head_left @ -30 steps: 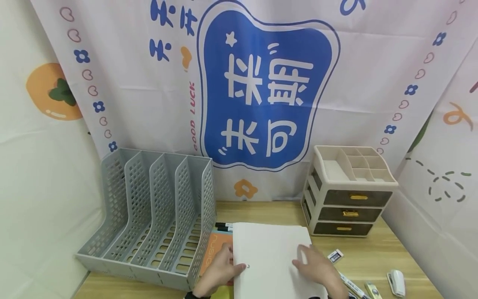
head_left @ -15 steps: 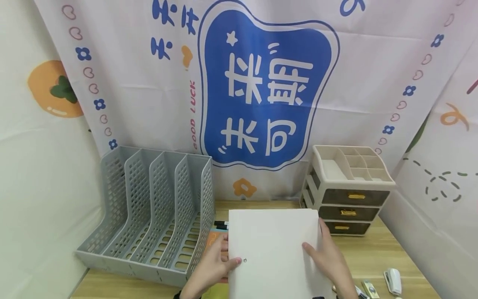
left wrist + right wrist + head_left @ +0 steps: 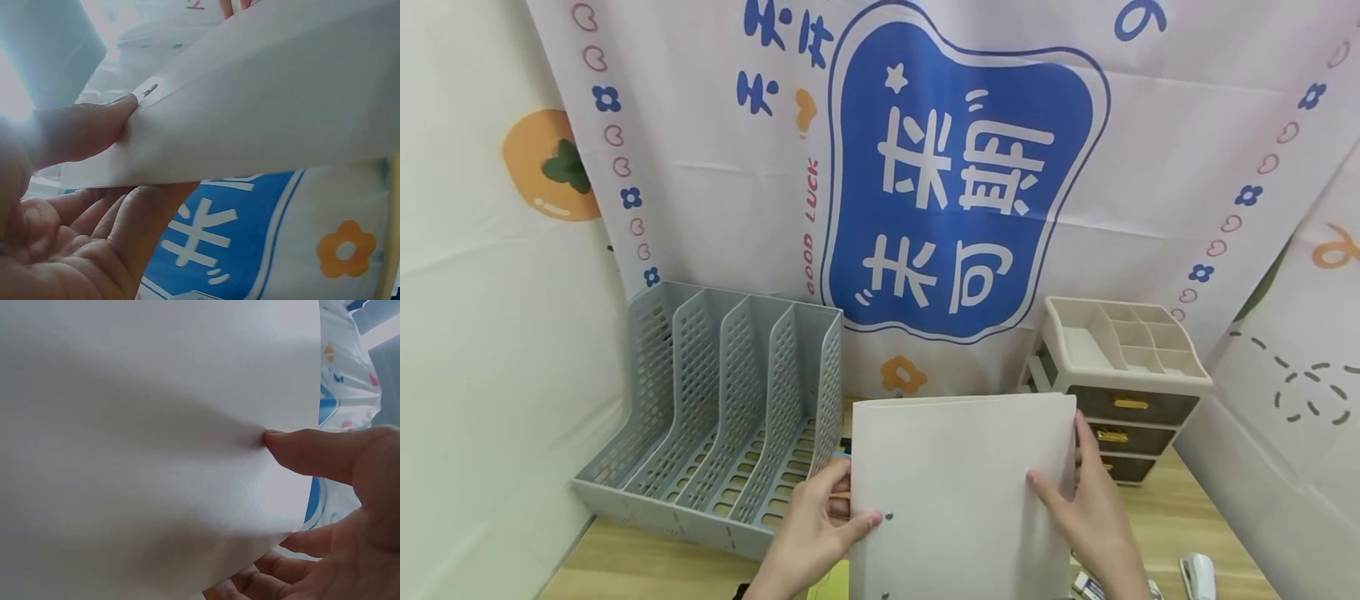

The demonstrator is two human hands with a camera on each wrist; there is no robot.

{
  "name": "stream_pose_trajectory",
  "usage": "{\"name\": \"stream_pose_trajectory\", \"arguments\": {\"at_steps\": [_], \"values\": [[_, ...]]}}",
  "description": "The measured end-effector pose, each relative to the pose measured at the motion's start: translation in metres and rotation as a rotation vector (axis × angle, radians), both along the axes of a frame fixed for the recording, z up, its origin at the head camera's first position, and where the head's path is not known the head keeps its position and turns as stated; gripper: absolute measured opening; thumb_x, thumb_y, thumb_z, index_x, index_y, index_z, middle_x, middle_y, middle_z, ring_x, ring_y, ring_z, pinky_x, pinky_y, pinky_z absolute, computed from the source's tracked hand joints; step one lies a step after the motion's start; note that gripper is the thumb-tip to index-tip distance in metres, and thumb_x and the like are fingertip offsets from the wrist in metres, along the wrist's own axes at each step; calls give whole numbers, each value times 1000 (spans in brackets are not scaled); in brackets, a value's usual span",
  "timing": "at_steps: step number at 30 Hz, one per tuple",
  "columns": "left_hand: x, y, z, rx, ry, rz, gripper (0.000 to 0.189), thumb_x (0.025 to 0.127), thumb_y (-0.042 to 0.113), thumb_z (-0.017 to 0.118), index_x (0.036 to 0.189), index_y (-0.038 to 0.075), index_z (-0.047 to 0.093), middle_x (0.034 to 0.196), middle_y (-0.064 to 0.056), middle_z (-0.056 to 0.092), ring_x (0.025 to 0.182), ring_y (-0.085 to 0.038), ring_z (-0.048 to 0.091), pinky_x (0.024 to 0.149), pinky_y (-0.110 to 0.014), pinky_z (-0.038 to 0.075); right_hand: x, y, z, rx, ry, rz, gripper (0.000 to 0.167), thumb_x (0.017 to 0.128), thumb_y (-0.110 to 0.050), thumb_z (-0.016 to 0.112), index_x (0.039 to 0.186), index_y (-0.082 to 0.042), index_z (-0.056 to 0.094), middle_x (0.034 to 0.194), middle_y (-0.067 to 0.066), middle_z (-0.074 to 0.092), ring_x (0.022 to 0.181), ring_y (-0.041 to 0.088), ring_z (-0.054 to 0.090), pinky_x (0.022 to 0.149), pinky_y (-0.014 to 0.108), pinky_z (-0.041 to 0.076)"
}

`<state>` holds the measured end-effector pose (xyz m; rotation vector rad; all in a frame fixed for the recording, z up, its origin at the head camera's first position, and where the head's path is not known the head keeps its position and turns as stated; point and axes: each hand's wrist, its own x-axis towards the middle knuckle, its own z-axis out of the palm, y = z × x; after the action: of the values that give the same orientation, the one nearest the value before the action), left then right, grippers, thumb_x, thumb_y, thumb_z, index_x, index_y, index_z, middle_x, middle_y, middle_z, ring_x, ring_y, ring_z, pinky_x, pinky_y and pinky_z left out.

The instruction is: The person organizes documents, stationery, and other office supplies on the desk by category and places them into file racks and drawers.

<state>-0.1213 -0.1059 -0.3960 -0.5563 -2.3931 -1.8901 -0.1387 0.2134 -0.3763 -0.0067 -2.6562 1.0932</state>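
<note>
A white folder (image 3: 958,500) with small metal rivets (image 3: 889,516) near its left edge is held up over the table in the head view, its lower part cut off by the frame. My left hand (image 3: 816,525) grips the left edge, thumb on the front face beside a rivet and fingers behind. On the opposite edge, my right hand (image 3: 1093,508) holds the folder with its thumb on the face and fingers round the back. The left wrist view shows the left thumb (image 3: 94,128) pressing the folder's face. In the right wrist view, the right thumb (image 3: 319,450) lies against the white surface.
A grey perforated file rack (image 3: 730,417) with upright dividers stands at the left. At the back right is a beige organizer (image 3: 1123,375) with dark drawers. A white stapler (image 3: 1198,575) lies at the right front; a yellow item (image 3: 830,583) shows under the left hand.
The folder has come up off the table and towards the camera, tilting more upright. My right hand has shifted from its face to its right edge, with fingers behind.
</note>
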Motion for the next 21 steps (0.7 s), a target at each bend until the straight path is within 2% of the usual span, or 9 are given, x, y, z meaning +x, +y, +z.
{"name": "stream_pose_trajectory", "arguments": {"at_steps": [3,6,7,11,13,14,16,19,21], "values": [[9,1,5,24,73,52,41,85,14,79,116,-4,59,101,-21,74,80,-12,75,67,-24,61,5,-4,13,57,137,-18,107,85,-12,78,160,-6,1,133,35,47,112,49,58,88,61,53],[19,4,8,5,188,146,35,81,10,81,109,1,62,97,-19,75,76,-14,75,64,-20,59,9,-7,30,129,360,-36,113,77,-5,83,160,-8,6,144,35,38,122,52,49,96,68,45],[21,4,8,2,227,178,34,79,7,82,107,2,63,96,-18,75,76,-15,75,63,-19,59,9,-8,36,160,438,-31,105,83,-15,81,160,-10,10,147,34,35,125,54,45,96,72,42],[28,3,9,-25,392,284,37,71,-2,85,100,8,65,91,-14,76,73,-16,75,59,-18,58,6,-12,63,293,683,59,96,77,-9,86,156,-14,32,156,26,32,136,54,34,104,74,34],[30,1,9,-29,448,301,38,70,-3,85,100,9,65,89,-12,77,72,-15,75,58,-17,58,3,-16,76,342,721,124,88,76,-8,86,152,-16,41,155,23,37,137,50,35,105,72,34],[30,1,10,-34,470,305,39,70,-4,85,100,10,65,89,-11,77,73,-14,74,58,-18,58,2,-19,82,366,728,151,93,67,3,88,148,-15,46,152,21,42,137,48,37,106,69,35],[31,-1,10,-50,511,302,42,68,-5,85,102,9,65,89,-10,77,74,-12,74,59,-17,58,0,-26,90,395,737,207,81,65,6,88,138,-11,57,141,19,53,131,42,46,106,64,40],[32,-2,10,-64,565,295,45,66,-7,85,104,8,64,90,-11,77,77,-9,73,60,-16,58,-3,-34,97,431,762,264,53,66,6,87,114,-5,68,116,15,68,111,36,60,96,57,46],[33,-3,9,-70,600,299,46,65,-9,85,103,7,64,90,-11,77,78,-8,73,61,-16,58,-5,-38,99,446,783,283,40,65,6,87,99,-4,70,99,13,71,95,31,64,92,52,47]]}}
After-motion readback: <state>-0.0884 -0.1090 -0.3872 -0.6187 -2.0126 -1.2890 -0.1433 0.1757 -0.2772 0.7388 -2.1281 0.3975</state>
